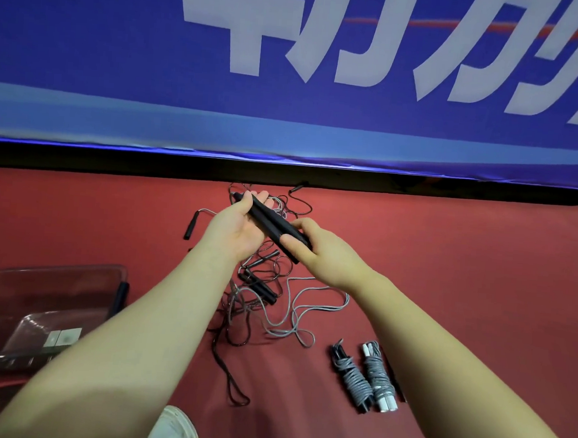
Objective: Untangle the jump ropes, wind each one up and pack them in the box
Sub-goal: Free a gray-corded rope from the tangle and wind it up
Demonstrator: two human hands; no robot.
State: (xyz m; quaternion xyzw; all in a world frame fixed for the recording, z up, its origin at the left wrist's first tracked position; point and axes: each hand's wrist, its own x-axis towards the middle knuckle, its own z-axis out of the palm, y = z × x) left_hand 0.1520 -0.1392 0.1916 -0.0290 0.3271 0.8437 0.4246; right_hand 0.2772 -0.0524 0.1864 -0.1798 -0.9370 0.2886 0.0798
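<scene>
Two black jump-rope handles lie side by side across my left hand, which is palm up with its fingers curled round their far end. My right hand pinches the near end of the pair between thumb and fingers. Below my hands a tangle of grey and black ropes with more black handles sprawls on the red floor. Two wound-up ropes lie side by side at the lower right. A clear plastic box sits at the lower left.
A blue banner with white lettering stands along the far edge of the red floor. A loose black handle lies left of my left hand. A white shoe shows at the bottom edge.
</scene>
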